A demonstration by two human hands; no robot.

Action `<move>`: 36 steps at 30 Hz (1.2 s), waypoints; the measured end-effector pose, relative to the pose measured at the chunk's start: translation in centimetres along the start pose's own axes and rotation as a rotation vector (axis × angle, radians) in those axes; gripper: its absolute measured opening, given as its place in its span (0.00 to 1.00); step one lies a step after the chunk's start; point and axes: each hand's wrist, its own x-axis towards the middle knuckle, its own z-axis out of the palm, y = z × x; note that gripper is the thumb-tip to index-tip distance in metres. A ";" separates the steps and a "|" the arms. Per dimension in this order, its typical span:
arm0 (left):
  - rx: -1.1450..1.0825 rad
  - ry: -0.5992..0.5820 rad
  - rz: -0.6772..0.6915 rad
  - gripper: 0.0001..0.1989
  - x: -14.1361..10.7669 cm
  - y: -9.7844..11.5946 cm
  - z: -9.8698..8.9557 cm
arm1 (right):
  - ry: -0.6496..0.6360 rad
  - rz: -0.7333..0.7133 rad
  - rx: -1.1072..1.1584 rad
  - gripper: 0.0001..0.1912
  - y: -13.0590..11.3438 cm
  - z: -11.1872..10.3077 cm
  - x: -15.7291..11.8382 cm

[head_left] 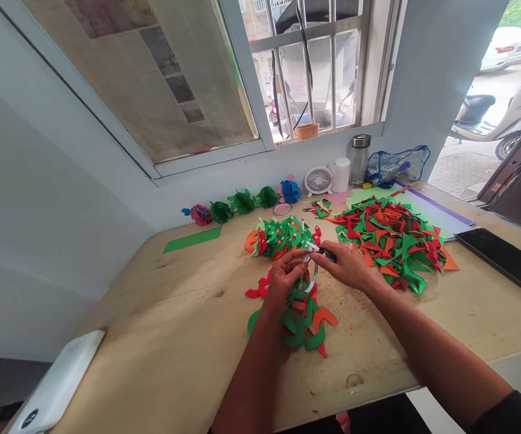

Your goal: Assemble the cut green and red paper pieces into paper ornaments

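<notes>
My left hand (290,272) is closed, its fingertips pinching a narrow white strip (313,281) that curls down below them. Close beside it, my right hand (342,260) is closed around a small dark-handled tool (327,254), its pale tip touching the strip's upper end. Beneath my hands lie curved green, orange and red cut pieces (303,325), partly covered by my left wrist. Just beyond my hands is a second group of green, red and orange pieces with small white patches (282,235).
A large heap of red, green and orange scraps (391,235) lies to the right, beside a black phone (506,259). Paper ornaments (243,202), a small fan (318,180) and a glass bottle (359,160) line the wall. A green strip (192,239) lies left on the wooden table (165,337).
</notes>
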 end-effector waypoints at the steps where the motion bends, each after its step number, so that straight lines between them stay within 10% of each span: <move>1: 0.003 0.003 -0.002 0.18 0.0 0.0 0.0 | -0.005 0.003 0.004 0.21 0.0 0.0 0.0; 36: 0.015 -0.057 0.024 0.17 0.0 0.0 0.0 | -0.019 0.006 -0.022 0.23 0.2 0.2 0.0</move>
